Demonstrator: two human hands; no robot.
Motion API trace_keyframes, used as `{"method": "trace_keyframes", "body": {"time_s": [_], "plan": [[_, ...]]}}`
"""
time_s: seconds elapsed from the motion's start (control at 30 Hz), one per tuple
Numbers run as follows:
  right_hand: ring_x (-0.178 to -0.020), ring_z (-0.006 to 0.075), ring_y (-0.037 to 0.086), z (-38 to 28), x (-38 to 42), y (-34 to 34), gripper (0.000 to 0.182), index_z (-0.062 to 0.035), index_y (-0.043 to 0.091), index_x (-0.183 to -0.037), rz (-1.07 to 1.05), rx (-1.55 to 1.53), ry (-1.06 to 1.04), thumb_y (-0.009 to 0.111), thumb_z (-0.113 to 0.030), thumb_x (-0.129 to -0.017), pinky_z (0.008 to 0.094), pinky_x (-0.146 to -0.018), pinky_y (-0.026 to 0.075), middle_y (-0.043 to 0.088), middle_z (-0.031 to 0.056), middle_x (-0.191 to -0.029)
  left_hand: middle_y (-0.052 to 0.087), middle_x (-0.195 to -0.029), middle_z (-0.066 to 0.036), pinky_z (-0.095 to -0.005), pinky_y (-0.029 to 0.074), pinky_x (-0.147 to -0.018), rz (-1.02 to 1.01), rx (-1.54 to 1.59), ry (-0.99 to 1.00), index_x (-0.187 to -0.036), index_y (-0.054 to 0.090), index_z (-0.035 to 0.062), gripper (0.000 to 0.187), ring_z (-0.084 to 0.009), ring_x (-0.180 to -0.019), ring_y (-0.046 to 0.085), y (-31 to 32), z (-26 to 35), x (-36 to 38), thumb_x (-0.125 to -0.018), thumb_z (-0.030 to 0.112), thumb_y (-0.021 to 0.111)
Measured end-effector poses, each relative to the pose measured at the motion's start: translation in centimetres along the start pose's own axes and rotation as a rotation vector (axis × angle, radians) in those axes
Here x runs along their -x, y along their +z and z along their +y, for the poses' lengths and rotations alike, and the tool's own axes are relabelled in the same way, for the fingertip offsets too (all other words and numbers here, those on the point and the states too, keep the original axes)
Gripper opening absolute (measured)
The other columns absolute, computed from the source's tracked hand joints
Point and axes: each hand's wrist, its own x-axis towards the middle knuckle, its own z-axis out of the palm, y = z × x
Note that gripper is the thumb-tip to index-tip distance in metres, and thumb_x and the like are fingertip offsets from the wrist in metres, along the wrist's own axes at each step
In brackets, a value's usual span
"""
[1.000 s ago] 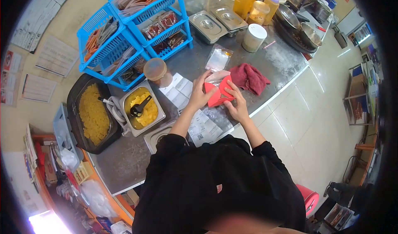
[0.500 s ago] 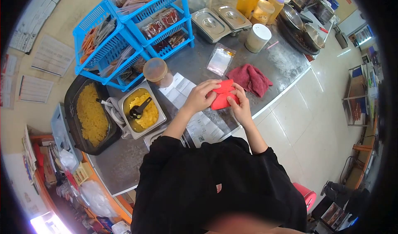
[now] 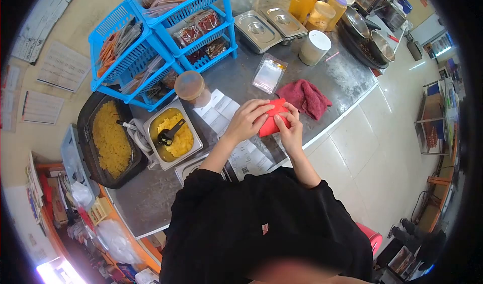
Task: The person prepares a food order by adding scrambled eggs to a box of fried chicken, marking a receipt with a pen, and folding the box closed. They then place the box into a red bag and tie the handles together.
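The red paper carton [image 3: 269, 127] has folded further closed since the earlier frame; I see my left hand [image 3: 247, 121] and right hand [image 3: 291, 134] grasping it, near the maroon cloth [image 3: 305, 99]. Uneven squeezing could crease it.

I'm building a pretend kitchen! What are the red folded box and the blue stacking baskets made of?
Red folded box: probably thin, matte card, with flat, creased panels. Blue stacking baskets: likely moulded plastic, slightly glossy, with even colour and slotted walls.
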Motion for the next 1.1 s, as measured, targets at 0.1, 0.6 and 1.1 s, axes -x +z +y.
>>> {"method": "trace_keyframes", "body": {"time_s": [0.1, 0.6, 1.1], "plan": [[-0.122, 0.0294, 0.043, 0.2, 0.3, 0.1, 0.013, 0.0008, 0.068, -0.088, 0.053, -0.076, 0.023, 0.066, -0.011, -0.082, 0.0404, -0.103, 0.031, 0.05, 0.0137, -0.125, 0.061, -0.115, -0.011, -0.0392, 0.044, -0.093, -0.036, 0.007, -0.015, -0.106, 0.065, 0.0061, 0.026, -0.0308, -0.108, 0.056, -0.4, 0.3, -0.3, -0.08, 0.007, 0.061], [-0.117, 0.025, 0.045, 0.7, 0.5, 0.8, 0.014, 0.0002, 0.07, -0.088, 0.196, 0.128, -0.077, 0.068, -0.011, -0.081, 0.0389, -0.101, 0.03, 0.053, 0.0099, -0.117, 0.065, -0.097, -0.01, -0.0334, 0.05, -0.081, -0.132, 0.21, -0.273, -0.089, 0.069, 0.0031, 0.019, -0.0258, -0.091, 0.064, -1.8, 0.9, -2.1, -0.073, 0.013, 0.071], [-0.124, 0.0316, 0.04, 0.5, 0.7, -0.2, 0.008, -0.0024, 0.069, -0.082, 0.109, -0.012, -0.086, 0.068, -0.01, -0.08, 0.0447, -0.104, 0.027, 0.055, 0.0096, -0.112, 0.059, -0.097, -0.011, -0.0321, 0.046, -0.086, -0.165, 0.197, -0.503, -0.088, 0.068, 0.0007, 0.023, -0.0236, -0.094, 0.06, -0.8, 2.7, -1.0, -0.071, 0.014, 0.075]]}}
